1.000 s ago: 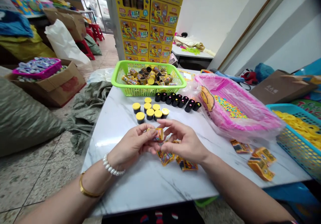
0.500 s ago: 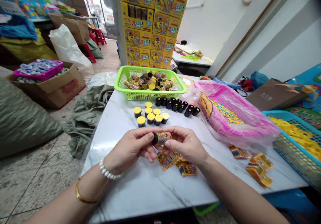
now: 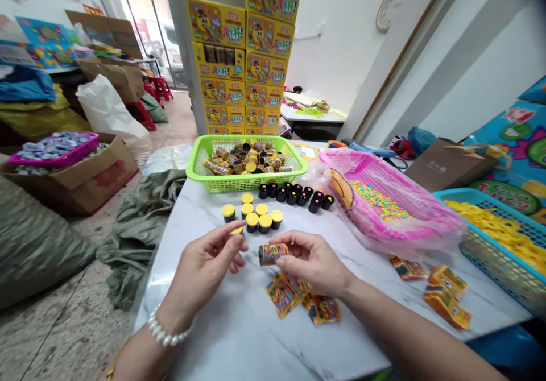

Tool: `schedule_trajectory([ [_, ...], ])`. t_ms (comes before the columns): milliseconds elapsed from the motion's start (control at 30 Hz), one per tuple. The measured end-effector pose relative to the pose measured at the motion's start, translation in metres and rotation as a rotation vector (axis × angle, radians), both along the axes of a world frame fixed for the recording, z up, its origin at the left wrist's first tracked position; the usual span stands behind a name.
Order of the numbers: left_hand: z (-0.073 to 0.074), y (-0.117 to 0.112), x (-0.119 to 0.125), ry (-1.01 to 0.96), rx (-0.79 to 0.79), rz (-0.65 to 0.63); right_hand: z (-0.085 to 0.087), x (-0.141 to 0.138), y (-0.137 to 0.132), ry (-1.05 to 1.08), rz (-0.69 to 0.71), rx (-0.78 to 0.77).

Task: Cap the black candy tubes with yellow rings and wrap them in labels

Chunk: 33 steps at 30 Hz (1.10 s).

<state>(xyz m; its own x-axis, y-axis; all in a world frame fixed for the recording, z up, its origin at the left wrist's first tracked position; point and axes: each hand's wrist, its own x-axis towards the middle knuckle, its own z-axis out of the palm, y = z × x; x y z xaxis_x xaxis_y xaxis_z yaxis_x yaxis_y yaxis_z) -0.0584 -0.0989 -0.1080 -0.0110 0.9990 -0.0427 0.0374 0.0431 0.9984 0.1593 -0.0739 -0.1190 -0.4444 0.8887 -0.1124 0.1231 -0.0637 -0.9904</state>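
The tube [image 3: 273, 254] is a short cylinder in an orange-yellow printed wrap with busy multicoloured artwork, its dark end facing left; it lies level in the air above the near part of the table [image 3: 239, 330]. The right hand [image 3: 313, 261] has its thumb and fingers clamped on the tube's right end. The left hand [image 3: 205, 267], with a bracelet [image 3: 164, 331] of round, pearly white beads, has its thumb and forefinger apart, near the closest of the pots [image 3: 252, 222]; whether it touches that one cannot be told. These pots are squat and black under flat, smooth yellow lids. Below the right hand lie flat, glossy printed sleeves [image 3: 284, 295], overlapping on the white, grey-veined tabletop. Beyond the pots stand small black cups [image 3: 292, 197] with coloured dots on top, grouped before a green basket [image 3: 245, 186] of latticed plastic heaped with more printed tubes. To the right, a pink basket [image 3: 416, 187] wrapped in thin, crinkled clear film holds tiny bright balls [image 3: 379, 200], and a blue mesh basket [image 3: 507, 276] holds yellow rings [image 3: 499, 230]. Behind rise stacked yellow cartons [image 3: 267, 71].
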Motion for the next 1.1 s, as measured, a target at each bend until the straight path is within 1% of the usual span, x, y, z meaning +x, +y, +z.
schedule_trajectory([
  [67, -0.003, 0.009, -0.009, 0.093, 0.072, 0.189, 0.008, 0.0, 0.018, -0.138, -0.032, 0.037],
  [100, -0.005, 0.014, -0.013, 0.12, 0.089, 0.255, 0.017, -0.001, 0.031, -0.194, -0.046, 0.064],
  [167, -0.009, 0.021, -0.021, 0.146, 0.111, 0.341, 0.039, -0.004, 0.062, -0.245, -0.098, 0.151],
  [233, -0.013, 0.025, -0.025, 0.162, 0.132, 0.389, 0.064, -0.009, 0.093, -0.188, -0.167, 0.228],
  [267, -0.013, 0.025, -0.024, 0.179, 0.138, 0.398, 0.074, -0.01, 0.105, -0.185, -0.206, 0.265],
  [300, -0.013, 0.023, -0.023, 0.208, 0.139, 0.384, 0.08, -0.011, 0.113, -0.224, -0.212, 0.294],
  [333, -0.013, 0.021, -0.021, 0.249, 0.137, 0.339, 0.082, -0.011, 0.115, -0.256, -0.209, 0.325],
  [367, -0.012, 0.018, -0.018, 0.301, 0.136, 0.256, 0.08, -0.01, 0.112, -0.287, -0.184, 0.37],
  [400, -0.011, 0.015, -0.014, 0.36, 0.142, 0.142, 0.074, -0.008, 0.102, -0.327, -0.136, 0.417],
  [467, -0.009, 0.01, -0.008, 0.471, 0.175, -0.114, 0.054, -0.002, 0.072, -0.415, 0.011, 0.519],
  [500, -0.009, 0.009, -0.004, 0.515, 0.197, -0.213, 0.042, 0.003, 0.054, -0.48, 0.084, 0.569],
  [533, -0.009, 0.008, -0.002, 0.552, 0.213, -0.281, 0.029, 0.008, 0.038, -0.52, 0.164, 0.626],
  [600, -0.012, 0.008, 0.003, 0.605, 0.212, -0.34, 0.005, 0.017, 0.012, -0.594, 0.259, 0.732],
  [667, -0.015, 0.009, 0.008, 0.644, 0.184, -0.357, -0.013, 0.022, 0.001, -0.624, 0.307, 0.789],
  [700, -0.016, 0.009, 0.01, 0.655, 0.168, -0.367, -0.018, 0.023, 0.0, -0.626, 0.32, 0.8],
  [767, -0.019, 0.009, 0.014, 0.647, 0.139, -0.388, -0.022, 0.022, 0.002, -0.609, 0.347, 0.808],
  [867, -0.021, 0.006, 0.018, 0.592, 0.108, -0.418, -0.016, 0.019, 0.01, -0.581, 0.377, 0.795],
  [967, -0.024, 0.005, 0.02, 0.549, 0.082, -0.459, -0.008, 0.018, 0.014, -0.625, 0.374, 0.702],
  [1033, -0.026, 0.006, 0.02, 0.523, 0.063, -0.469, -0.006, 0.018, 0.015, -0.656, 0.367, 0.637],
  [1100, -0.027, 0.006, 0.02, 0.503, 0.039, -0.463, -0.006, 0.019, 0.015, -0.64, 0.367, 0.594],
])
